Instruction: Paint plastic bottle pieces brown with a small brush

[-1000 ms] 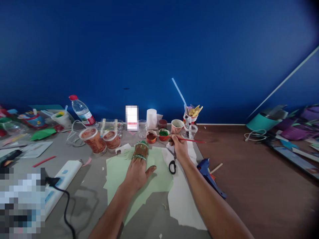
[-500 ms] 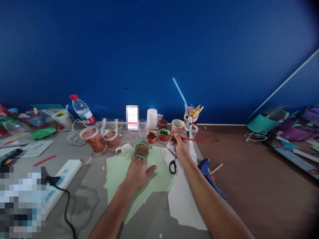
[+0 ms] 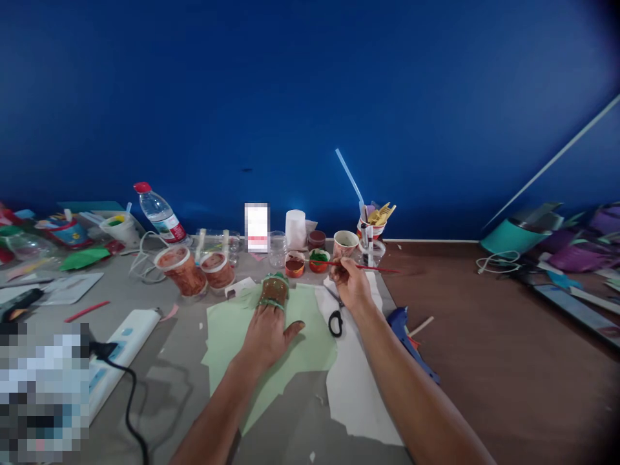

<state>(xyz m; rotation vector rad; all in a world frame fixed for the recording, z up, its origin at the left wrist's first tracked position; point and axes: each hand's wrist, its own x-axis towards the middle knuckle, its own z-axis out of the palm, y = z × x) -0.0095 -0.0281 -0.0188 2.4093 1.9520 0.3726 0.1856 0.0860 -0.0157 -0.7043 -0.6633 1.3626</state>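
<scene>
My left hand [image 3: 266,336] lies over the pale green paper with its fingers inside a small brown cup with green edges [image 3: 273,292]. The cup is on its side over these fingers, which hide in it, while the thumb sticks out free. In my right hand [image 3: 352,284], pinched between the fingers, is a thin red paintbrush [image 3: 382,269]. Its tip end points left, at a small pot of brown paint [image 3: 294,265]. Beside that pot stands a pot of green paint [image 3: 318,260], behind the brush. Scissors [image 3: 335,323] with black handles lie below my right hand on white paper.
Under my left hand is pale green paper [image 3: 310,349]. A blue glue gun [image 3: 411,345] lies right of my right forearm. Two brown-stained tubs [image 3: 180,270], a bottle [image 3: 162,216] and a white power strip [image 3: 123,349] are on the left. A patterned paper cup [image 3: 345,241] stands behind my right hand.
My right hand has shifted slightly, with the paintbrush still over the paint pots and its red end a little lower. My left hand and the brown cup look unmoved.
</scene>
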